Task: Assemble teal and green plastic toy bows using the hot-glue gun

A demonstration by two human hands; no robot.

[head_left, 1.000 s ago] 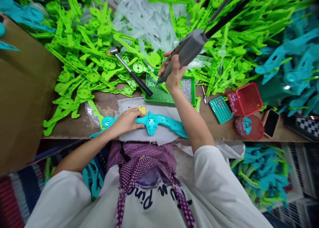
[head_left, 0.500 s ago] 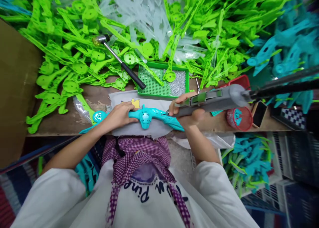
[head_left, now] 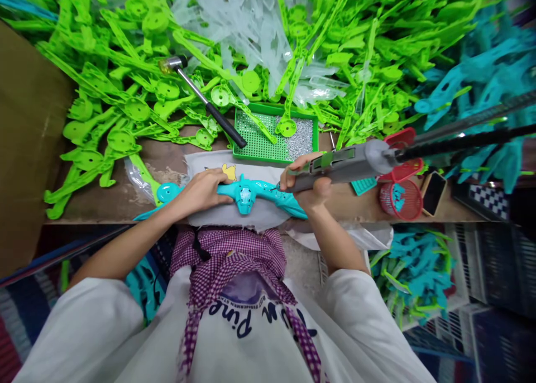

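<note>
A turquoise plastic part [head_left: 245, 197], long with a bulging middle piece, lies across a grey cloth [head_left: 259, 220] in front of me. My left hand [head_left: 205, 192] is closed around its left portion, thumb along the near side. In my right hand [head_left: 309, 192] is a grey electric screwdriver [head_left: 352, 164], held nearly level and pointing left. Its thin tip meets, or is very close to, the right arm of the turquoise part. Whether a screw is under the tip is too small to tell.
Behind the cloth stands a green tray [head_left: 255, 132] of small metal screws, with a hammer [head_left: 213, 109] reaching over its left edge. Piles of lime-green parts [head_left: 121, 109] fill the back. Right are a red basket [head_left: 400, 201] and the screwdriver's hanging cables [head_left: 469, 129].
My right hand and the screwdriver have shifted slightly left, and its tip sits a little further left on the turquoise part. My left hand keeps its grip.
</note>
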